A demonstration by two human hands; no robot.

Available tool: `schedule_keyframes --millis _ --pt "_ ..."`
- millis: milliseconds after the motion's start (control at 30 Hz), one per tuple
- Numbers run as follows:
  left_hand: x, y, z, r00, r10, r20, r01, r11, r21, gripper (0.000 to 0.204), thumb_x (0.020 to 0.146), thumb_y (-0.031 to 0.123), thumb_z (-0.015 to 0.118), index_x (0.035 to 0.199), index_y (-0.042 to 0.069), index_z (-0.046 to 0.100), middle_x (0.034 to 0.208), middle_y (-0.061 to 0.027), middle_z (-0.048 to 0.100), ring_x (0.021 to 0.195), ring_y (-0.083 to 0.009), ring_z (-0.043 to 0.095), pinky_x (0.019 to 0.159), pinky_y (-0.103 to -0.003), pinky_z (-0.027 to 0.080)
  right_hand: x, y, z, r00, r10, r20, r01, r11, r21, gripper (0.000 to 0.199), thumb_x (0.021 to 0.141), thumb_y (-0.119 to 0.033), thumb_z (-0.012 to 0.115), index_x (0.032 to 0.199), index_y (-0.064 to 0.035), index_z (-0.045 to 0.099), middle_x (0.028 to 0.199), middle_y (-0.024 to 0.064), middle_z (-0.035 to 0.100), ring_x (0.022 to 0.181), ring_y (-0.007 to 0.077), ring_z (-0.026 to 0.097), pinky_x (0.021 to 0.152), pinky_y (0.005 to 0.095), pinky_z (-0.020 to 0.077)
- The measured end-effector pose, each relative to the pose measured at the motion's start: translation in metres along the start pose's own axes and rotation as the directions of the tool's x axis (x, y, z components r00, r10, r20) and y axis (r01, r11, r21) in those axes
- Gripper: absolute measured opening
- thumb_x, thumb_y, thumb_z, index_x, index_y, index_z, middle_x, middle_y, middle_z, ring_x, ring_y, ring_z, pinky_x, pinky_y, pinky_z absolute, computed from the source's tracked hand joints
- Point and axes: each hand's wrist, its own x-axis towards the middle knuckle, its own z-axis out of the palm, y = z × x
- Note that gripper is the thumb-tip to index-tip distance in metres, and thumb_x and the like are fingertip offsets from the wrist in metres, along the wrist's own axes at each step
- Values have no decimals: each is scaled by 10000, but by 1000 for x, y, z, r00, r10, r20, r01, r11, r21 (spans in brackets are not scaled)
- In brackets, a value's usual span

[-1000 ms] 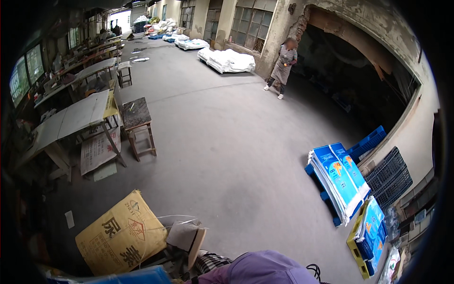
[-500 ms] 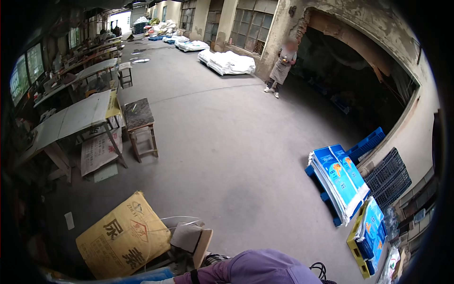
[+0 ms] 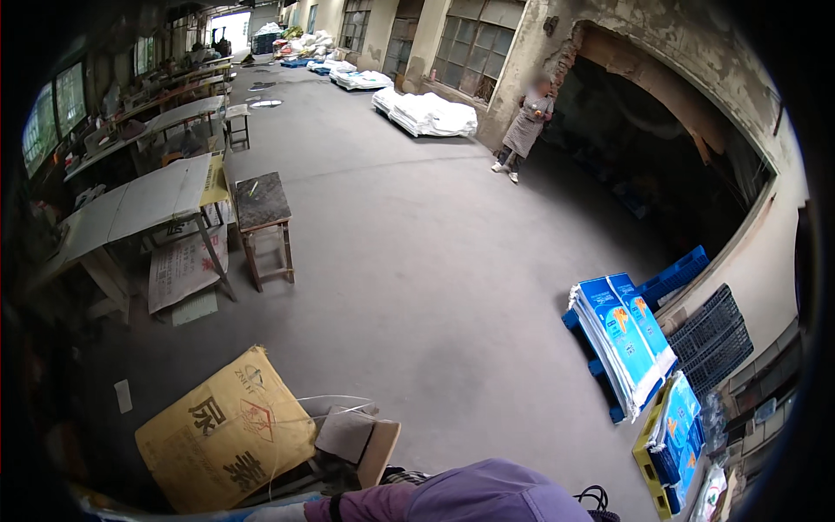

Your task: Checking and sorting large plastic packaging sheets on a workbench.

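From here the grey floor (image 3: pixel 374 261) runs to a daylit opening (image 3: pixel 230 28) at its far edge; tables (image 3: pixel 139 204) line its left edge, 1 stool (image 3: pixel 263 202) beside the nearest; a stained wall (image 3: pixel 661 30) with paned windows (image 3: pixel 477 52) stands opposite.

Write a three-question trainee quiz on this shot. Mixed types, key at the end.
1. Which colour is the pallet under the lower of the two stacks of blue printed sheets?
A) red
B) yellow
C) white

2. True or false: in the picture, the yellow printed sack is nearer the lower edge than the wooden stool.

3. What sits near the wrist end of the purple-sleeved forearm?

Key:
1. B, a yellow pallet
2. True
3. A black band
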Motion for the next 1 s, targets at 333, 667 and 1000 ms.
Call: schedule_keyframes --millis 333,667,1000 --pt "-6 57 23 978 207 0 -149 703 696 218 743 39 690 959 41 723 1023 -179 632 919 -386 577 839 -442 478 16 -5 -3 989 135 -63 -143 977 -160 223 794 -273 668 942 -117 728 811 138 673 741 328 635 647 409 502" --pt "-14 42 31 822 499 274 -495 389 777 162 784 76 651 932 24 690 1005 -164 648 941 -346 591 856 -445 474 -32 -114 2 815 -558 159 512 563 -649 189 815 -281 634 806 -92 628 762 104 559 720 308 599 607 416 491" --pt "-23 81 87 932 313 183 -311 432 847 166 765 144 692 890 39 715 945 -166 675 918 -318 611 833 -436 483 -7 -43 -5 962 -81 260 265 59 -962 120 799 -167 617 769 -80 695 715 107 657 667 275 650 568 407 501"
